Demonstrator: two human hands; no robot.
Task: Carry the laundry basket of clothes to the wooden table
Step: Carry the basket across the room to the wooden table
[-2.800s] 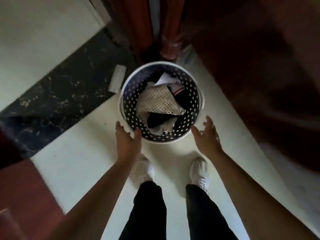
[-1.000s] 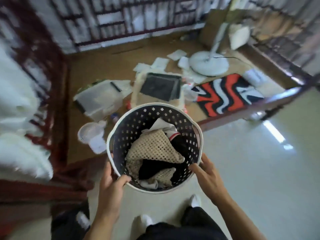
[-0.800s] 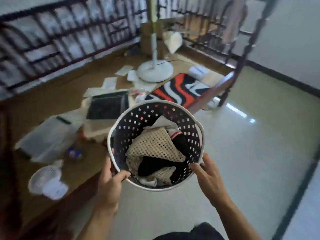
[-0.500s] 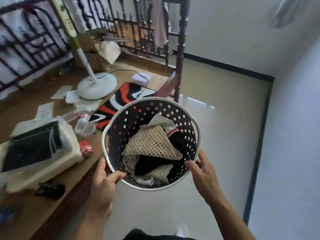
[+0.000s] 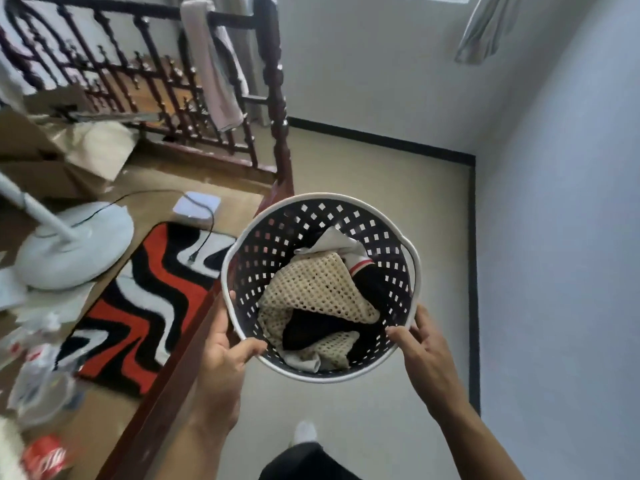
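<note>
A round dark laundry basket [image 5: 277, 244] with a white rim and square holes hangs in the air in front of me. Inside lie clothes [image 5: 318, 292]: a cream mesh piece over black and white garments. My left hand [image 5: 225, 351] grips the rim at the lower left, thumb inside. On the lower right of the rim, my right hand [image 5: 422, 348] holds it with fingers over the edge. No wooden table that I can tell apart is in view.
To the left is a wooden bed frame [image 5: 166, 375] with dark spindle rails [image 5: 277, 98], holding a red, black and white rug [image 5: 138, 306], a white fan base [image 5: 69, 247], cardboard and litter. Pale floor [image 5: 381, 202] runs ahead to white walls.
The basket was on the floor with my hands open beside it; now both hands hold it lifted. My view has swung right along the bed frame toward the room's corner.
</note>
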